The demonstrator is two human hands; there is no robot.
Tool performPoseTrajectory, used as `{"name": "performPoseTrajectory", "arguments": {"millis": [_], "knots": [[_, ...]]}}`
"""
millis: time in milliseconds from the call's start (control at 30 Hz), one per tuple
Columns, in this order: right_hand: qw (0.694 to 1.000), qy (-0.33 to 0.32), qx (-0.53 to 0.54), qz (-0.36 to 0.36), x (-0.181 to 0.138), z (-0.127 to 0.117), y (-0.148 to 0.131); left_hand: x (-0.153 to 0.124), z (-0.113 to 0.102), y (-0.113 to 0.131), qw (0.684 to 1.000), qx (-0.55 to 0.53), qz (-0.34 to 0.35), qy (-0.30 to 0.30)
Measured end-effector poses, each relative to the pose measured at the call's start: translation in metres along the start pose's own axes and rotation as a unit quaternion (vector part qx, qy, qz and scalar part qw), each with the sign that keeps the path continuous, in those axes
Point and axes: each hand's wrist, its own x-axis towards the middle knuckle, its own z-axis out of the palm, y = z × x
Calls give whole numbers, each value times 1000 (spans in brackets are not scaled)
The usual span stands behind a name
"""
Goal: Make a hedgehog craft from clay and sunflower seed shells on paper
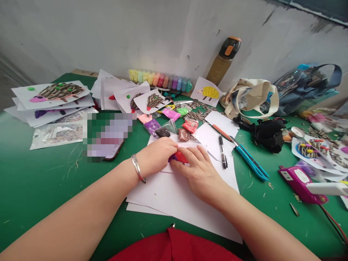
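Between my hands, a red clay shape with a purple bit lies on a small white card, mostly covered by my fingers; a red part of the clay (181,157) shows. My left hand (159,154), a silver bangle at its wrist, has its fingers curled together at the clay's left edge. Whatever its fingertips pinch is hidden. Fingers stretched and slightly apart, my right hand (199,170) rests over the clay and card. Larger white sheets (163,192) lie under both hands. Just beyond are bags of brown clay (185,135), red clay (190,125) and black clay (164,131).
To the right lie a black pen (223,152), a blue utility knife (251,161) and a magenta glue gun (301,185). Sunflower seeds (199,110) are heaped behind. Hedgehog pictures (51,95) are stacked left, near a partly pixelated phone (112,139). A bottle (221,65) stands against the wall.
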Motion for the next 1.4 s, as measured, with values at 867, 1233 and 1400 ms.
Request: {"name": "performPoseTrajectory", "arguments": {"millis": [867, 1233, 1400], "knots": [[983, 48, 93, 150, -21, -11, 52, -3, 4, 5, 999, 24, 14, 44], [983, -13, 85, 162, -20, -10, 50, -4, 9, 0, 997, 56, 15, 59], [991, -34, 43, 126, -18, -11, 48, -3, 8, 1, 997, 60, 23, 50]]}}
